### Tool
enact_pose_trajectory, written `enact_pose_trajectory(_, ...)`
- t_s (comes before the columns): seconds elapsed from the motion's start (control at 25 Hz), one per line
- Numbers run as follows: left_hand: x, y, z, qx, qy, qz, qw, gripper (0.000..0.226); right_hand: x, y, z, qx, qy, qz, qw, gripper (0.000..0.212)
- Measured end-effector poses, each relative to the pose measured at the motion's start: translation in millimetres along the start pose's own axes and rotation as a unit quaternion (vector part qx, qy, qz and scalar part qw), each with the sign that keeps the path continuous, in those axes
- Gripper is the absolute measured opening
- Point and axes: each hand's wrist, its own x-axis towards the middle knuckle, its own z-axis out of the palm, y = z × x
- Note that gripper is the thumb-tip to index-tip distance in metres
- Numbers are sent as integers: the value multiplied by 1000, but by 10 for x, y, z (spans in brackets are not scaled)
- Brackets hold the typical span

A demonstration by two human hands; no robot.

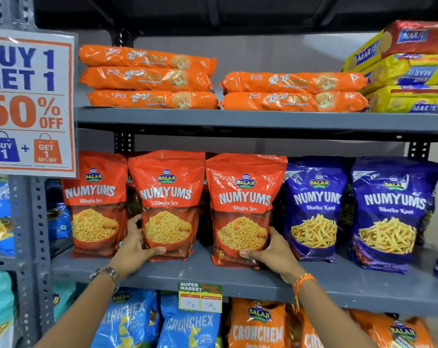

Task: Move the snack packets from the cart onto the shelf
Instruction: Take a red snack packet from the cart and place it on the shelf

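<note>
- Nearest are the forearms; the left hand (135,243) wraps the middle red pouch (168,204) low down, fingers closed around its side.
- The right hand (273,252) likewise clasps the third red pouch (243,209) at its base.
- Both pouches stand on the shelf (238,277).
- They look light, crinkly and slippery; gripping the lower corners seems safest.
- Count: three red pouches, two blue pouches (315,209).

Promo sign (29,104) far left says "BUY 1 GET 1 50% OFF". Top shelf: orange "20-20 GOLD CASHEW COOKIES" rolls (147,79), yellow "MARIE" packs (408,71) right. Middle: red "BALAJI NUMYUMS Bhujia Sev" pouches (243,209), blue "NUMYUMS" pouches (391,212). Below: "SUPER MARKET" price tag (200,297), "CRUNCHEX" bags (187,325)
</note>
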Motion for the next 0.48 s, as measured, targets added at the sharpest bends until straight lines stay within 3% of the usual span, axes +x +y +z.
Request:
enact_pose_trajectory(0.04,-53,48,17,28,34,0,999,105,-39,0,-16,-2,-8,2,1000,99)
enact_pose_trajectory(0.12,-242,191,158,108,172,13,979,112,-210,65,-175,13,-9,6,1000,118)
enact_pose_trajectory(0.2,-580,433,497,75,297,90,948,97,-491,156,-486,31,48,-10,998,124)
enact_pose_trajectory(0.24,-756,581,723,33,301,149,941,86,-638,191,-676,37,110,-27,993,117)
enact_pose_trajectory(0.32,-964,813,1268,-2,222,234,947,68,-894,330,-1121,27,287,-40,957,98)
enact_pose_trajectory(0.4,-975,1044,1847,-12,83,243,966,64,-1018,505,-1583,-38,444,-13,895,91)
enact_pose_trajectory(0.48,-836,1264,2354,0,-53,215,975,79,-1004,723,-1952,-103,483,25,869,102)
